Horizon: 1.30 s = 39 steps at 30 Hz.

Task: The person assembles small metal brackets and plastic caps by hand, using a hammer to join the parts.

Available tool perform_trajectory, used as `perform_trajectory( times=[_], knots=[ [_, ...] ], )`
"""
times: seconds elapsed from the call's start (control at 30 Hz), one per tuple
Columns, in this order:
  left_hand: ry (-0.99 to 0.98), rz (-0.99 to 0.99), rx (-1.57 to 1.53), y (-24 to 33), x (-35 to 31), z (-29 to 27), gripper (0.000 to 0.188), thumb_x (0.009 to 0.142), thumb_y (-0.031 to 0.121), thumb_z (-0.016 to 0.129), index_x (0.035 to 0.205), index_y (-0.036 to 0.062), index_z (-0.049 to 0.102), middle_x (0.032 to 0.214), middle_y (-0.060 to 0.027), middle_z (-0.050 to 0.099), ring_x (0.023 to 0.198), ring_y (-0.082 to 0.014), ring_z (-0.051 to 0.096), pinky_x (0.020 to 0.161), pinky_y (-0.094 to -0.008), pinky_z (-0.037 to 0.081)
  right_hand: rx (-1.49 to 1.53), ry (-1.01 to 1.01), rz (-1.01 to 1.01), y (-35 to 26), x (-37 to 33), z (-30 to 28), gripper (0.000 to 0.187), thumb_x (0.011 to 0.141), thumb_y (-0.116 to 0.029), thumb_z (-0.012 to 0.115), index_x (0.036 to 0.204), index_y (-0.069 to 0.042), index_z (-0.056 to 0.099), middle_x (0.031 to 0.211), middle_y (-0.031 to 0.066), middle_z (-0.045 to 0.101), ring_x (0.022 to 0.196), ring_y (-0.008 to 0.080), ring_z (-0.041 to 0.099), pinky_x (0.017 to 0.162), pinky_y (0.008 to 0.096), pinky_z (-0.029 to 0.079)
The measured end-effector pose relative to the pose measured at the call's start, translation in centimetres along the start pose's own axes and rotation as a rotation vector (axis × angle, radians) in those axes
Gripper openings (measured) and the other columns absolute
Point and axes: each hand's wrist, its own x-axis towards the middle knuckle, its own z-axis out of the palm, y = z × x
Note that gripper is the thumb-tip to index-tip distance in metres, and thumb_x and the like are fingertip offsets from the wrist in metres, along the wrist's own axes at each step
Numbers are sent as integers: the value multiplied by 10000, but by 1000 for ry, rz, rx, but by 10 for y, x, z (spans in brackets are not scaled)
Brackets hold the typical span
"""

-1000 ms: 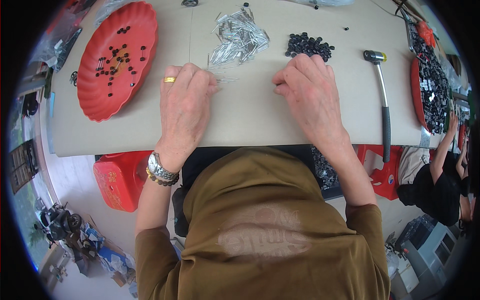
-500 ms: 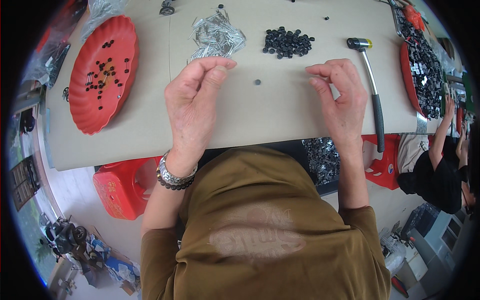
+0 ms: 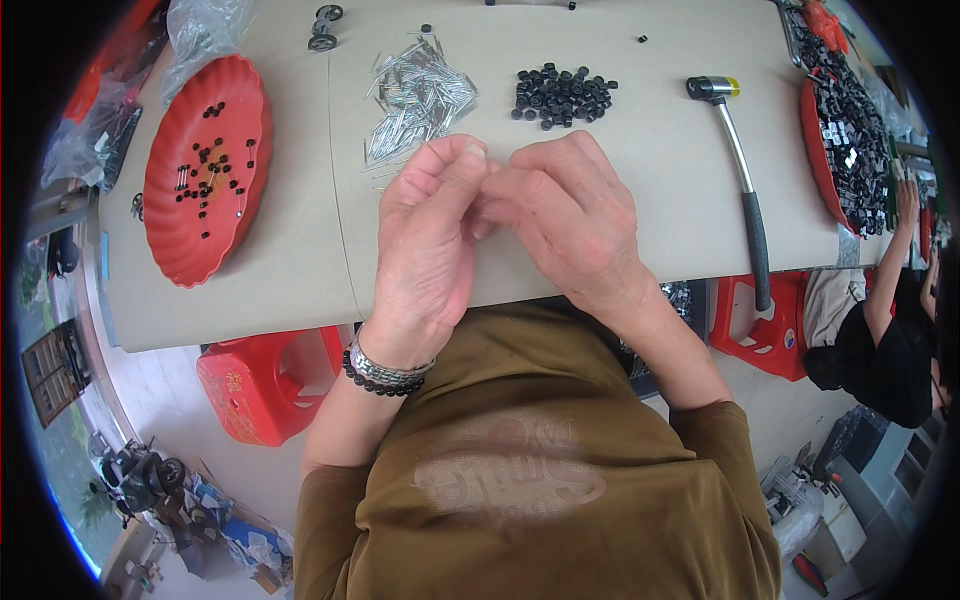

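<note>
My left hand (image 3: pixel 428 240) and my right hand (image 3: pixel 578 215) meet over the near middle of the table, fingertips close together. The left thumb and forefinger are pinched; whatever they hold is too small to make out. Bent fingers hide what my right hand pinches. Just beyond the left hand lies a heap of thin silvery metal pins (image 3: pixel 420 95). A pile of small black wheels (image 3: pixel 563 97) sits beyond the right hand. To the left, a red scalloped tray (image 3: pixel 172 245) carries loose black wheels and some joined by pins.
A hammer (image 3: pixel 733 140) with a black grip lies at right, its handle over the table edge. Farther right stands a red tray (image 3: pixel 813 140) heaped with black parts. Red stools (image 3: pixel 240 395) are under the table. A co-worker (image 3: pixel 880 340) in black is at far right.
My hands have come together from apart, the right moving left to the left hand's fingertips. The small grey round piece that lay between them no longer shows on the table.
</note>
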Motion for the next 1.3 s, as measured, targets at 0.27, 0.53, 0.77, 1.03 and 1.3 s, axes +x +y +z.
perform_trajectory(
  times=[0.27, 0.53, 0.77, 1.03, 1.3],
  knots=[
    [1, 158, 321, 5, 0, -11, 91, 1005, 102, 689, 1065, 35, 679, 892, 10, 699, 776, -22, 574, 678, -203, 438, -18, 20, 47, 25, -1, -17, 171, 731, -70, 802, 866, -81, 696, 876, 32, 635, 771, 232, 608, 659, 350, 530],
    [11, 329, 887, 1, 8, -19, 74, 984, 38, 708, 1046, -2, 702, 878, 53, 661, 774, -10, 552, 707, -184, 430, -270, -191, 483, 34, -20, -44, 88, 805, -91, 803, 834, -90, 720, 873, 29, 612, 893, 224, 628, 749, 373, 540],
    [-84, 650, 1219, -9, 20, -28, 46, 939, 41, 762, 970, 9, 753, 824, 39, 639, 730, -43, 468, 665, -203, 385, -270, -135, 548, 39, -24, -61, 106, 834, -84, 790, 933, -88, 752, 917, 35, 609, 892, 207, 629, 746, 358, 532],
    [-51, 662, 1188, -11, 21, -29, 45, 902, 23, 787, 936, 0, 767, 810, 36, 539, 710, -61, 400, 633, -217, 322, -269, -1, 515, 46, -27, -91, 124, 856, -36, 783, 975, -67, 763, 917, 43, 611, 754, 177, 599, 654, 316, 499],
    [33, 716, 1238, -12, 20, -20, 78, 815, -43, 770, 838, 23, 735, 713, -26, 554, 688, -167, 484, 654, -306, 407, -312, 57, 481, 52, -27, -107, 110, 862, -53, 783, 970, -66, 764, 935, 51, 635, 803, 206, 616, 705, 342, 513]
  ],
)
